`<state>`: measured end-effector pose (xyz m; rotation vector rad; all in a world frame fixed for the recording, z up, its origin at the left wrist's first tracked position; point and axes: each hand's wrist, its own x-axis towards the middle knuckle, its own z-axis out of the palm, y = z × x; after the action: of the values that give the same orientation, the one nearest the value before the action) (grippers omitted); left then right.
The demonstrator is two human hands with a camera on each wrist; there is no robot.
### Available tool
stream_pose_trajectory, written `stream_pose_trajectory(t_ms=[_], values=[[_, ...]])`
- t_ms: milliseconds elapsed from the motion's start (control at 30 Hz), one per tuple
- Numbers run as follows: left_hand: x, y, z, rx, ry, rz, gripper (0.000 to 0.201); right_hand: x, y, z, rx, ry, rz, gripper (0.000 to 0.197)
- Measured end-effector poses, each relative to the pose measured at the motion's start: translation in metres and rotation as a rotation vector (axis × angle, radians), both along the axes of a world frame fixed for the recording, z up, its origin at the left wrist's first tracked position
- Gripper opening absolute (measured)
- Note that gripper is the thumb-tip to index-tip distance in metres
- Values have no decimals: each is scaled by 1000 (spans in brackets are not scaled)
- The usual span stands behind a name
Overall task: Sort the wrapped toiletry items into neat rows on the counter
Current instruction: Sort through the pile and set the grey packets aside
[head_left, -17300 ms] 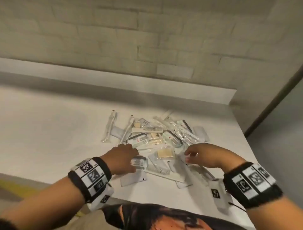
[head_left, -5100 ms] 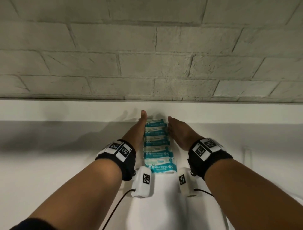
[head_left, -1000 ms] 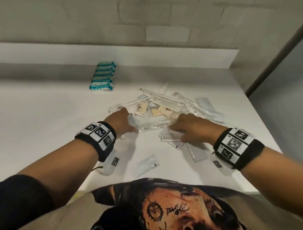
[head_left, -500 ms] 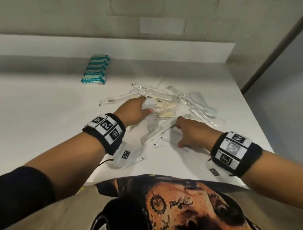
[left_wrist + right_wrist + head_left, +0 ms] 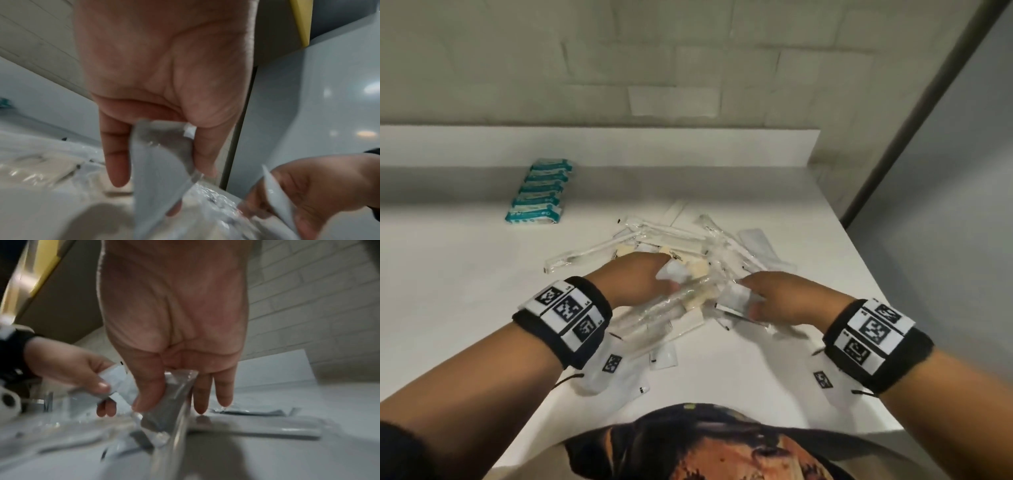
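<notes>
Your left hand (image 5: pixel 640 284) pinched a flat white sachet (image 5: pixel 162 164); your right hand (image 5: pixel 780 298) pinched a clear-wrapped packet (image 5: pixel 170 402), both grips clamped just above the pile (image 5: pixel 688 250) on the bench (image 5: pixel 465 274). The teal wipe packs (image 5: pixel 539 192) lay in a row far left, nearer your left hand, its long axis running near to far. Only the wrist views showed the thumbs pinching.

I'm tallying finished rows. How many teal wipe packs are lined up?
5 teal wipe packs, in one overlapping row on the counter, running back toward the wall ledge; another could be hidden.
</notes>
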<state>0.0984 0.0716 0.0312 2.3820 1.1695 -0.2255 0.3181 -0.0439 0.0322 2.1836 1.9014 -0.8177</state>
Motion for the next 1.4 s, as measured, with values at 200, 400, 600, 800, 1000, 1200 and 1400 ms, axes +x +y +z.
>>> stream_pose_trajectory(t_ms=[200, 400, 600, 800, 1000, 1200, 1400], values=[[20, 45, 10, 51, -167, 60, 29, 53, 27, 21, 134, 24, -357, 40], [61, 84, -4, 211, -35, -84, 26, 72, 50, -10, -90, -156, -301, 54], [48, 89, -15, 64, 115, -160, 18, 75, 60, -16, -91, -98, -273, 37], [21, 88, -2, -38, -29, 49, 24, 104, 71, 9, 196, 271, -667, 36], [-9, 124, -5, 107, -72, 322, 15, 74, 88, -4, 56, 284, -529, 31], [-24, 122, -7, 169, 85, 290, 26, 46, 116, 0, 189, 31, -240, 47], [-8, 113, -14, 175, 167, -44, 30, -5, 116, -10, 74, 58, 118, 31]])
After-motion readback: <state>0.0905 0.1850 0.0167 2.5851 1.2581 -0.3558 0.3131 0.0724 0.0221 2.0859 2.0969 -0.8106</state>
